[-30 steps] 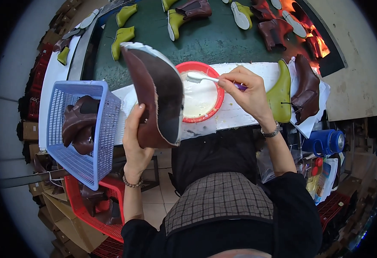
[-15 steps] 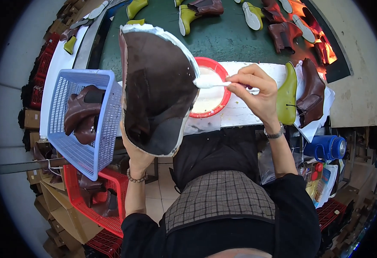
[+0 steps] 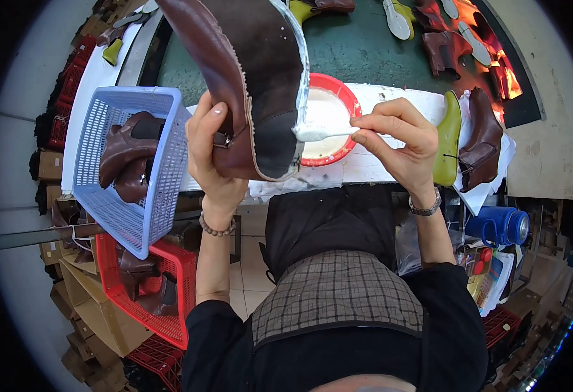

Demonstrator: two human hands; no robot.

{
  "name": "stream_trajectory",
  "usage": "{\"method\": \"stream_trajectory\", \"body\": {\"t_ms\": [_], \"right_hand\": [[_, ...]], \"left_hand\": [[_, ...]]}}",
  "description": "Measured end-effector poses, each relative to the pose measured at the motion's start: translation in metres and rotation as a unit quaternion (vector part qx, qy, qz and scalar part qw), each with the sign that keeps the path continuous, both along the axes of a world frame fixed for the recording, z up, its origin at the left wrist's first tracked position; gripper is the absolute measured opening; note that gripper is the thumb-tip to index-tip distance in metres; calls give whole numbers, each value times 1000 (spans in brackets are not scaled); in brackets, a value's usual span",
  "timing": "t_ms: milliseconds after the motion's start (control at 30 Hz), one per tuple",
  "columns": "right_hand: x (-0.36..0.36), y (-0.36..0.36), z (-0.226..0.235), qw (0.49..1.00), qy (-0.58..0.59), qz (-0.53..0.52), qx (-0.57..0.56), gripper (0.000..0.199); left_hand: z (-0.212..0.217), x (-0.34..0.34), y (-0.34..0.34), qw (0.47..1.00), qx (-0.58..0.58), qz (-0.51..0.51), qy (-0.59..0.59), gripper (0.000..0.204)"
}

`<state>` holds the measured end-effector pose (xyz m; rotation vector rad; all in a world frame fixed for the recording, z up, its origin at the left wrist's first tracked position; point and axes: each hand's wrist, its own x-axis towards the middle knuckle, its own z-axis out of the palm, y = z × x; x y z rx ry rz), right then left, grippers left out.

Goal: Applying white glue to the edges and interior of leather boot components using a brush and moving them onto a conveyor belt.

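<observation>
I look down from the head camera at two bare hands working over a white-covered desk (image 3: 391, 166). My left hand (image 3: 213, 147) is closed around a brown leather boot upper (image 3: 247, 78), holding it raised and tilted so that its open underside faces me; a white coating runs along its right-hand rim. My right hand (image 3: 397, 137) pinches a thin brush (image 3: 319, 132) between thumb and fingers, and the brush's white-loaded tip touches the lower right edge of the boot upper. Just behind the brush, on the desk, sits a round red bowl (image 3: 348, 104) holding white paste.

To the left, touching the desk's edge, a pale blue plastic basket (image 3: 136, 215) holds more brown boot uppers (image 3: 124, 153). Below it a red plastic crate (image 3: 169, 300) holds further brown pieces. Brown cardboard boxes (image 3: 87, 313) are stacked at the lower left, their labels too small to tell.

To the right of my right hand, a brown boot on a lime-green last (image 3: 448, 140) stands on the desk, with another brown boot (image 3: 481, 140) just beside it. Behind the desk a dark green surface (image 3: 371, 46) carries more boots and white soles. At the right, below the desk, lies a blue cylindrical container (image 3: 499, 225), and near it a cluster of small red and yellow packages (image 3: 479, 264). A metal watch (image 3: 425, 209) sits on my right wrist and a bead bracelet (image 3: 216, 228) on my left.
</observation>
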<state>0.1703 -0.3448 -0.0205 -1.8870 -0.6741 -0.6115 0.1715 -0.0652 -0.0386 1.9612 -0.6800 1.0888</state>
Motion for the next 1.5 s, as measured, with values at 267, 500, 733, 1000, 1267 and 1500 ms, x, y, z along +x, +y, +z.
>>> {"method": "stream_trajectory", "body": {"t_ms": [267,500,733,1000,1267,1500], "right_hand": [[-6,7,-4,996,58,65,-23,21],[8,8,-13,992,116,-29,45,10],[42,-8,-29,994,87,-47,46,11],[59,-15,-40,975,122,-115,-144,14],[47,-21,-57,947,74,-132,-285,11],[49,10,-8,999,22,27,15,14]], "left_hand": [[-6,30,10,998,51,18,-41,73],[-21,6,24,992,-19,-51,113,69],[-80,-49,103,939,-49,-114,321,74],[-105,-93,174,900,-114,46,418,58],[-65,-66,143,651,-458,-343,499,45],[-69,-55,129,547,-470,-471,508,37]]}}
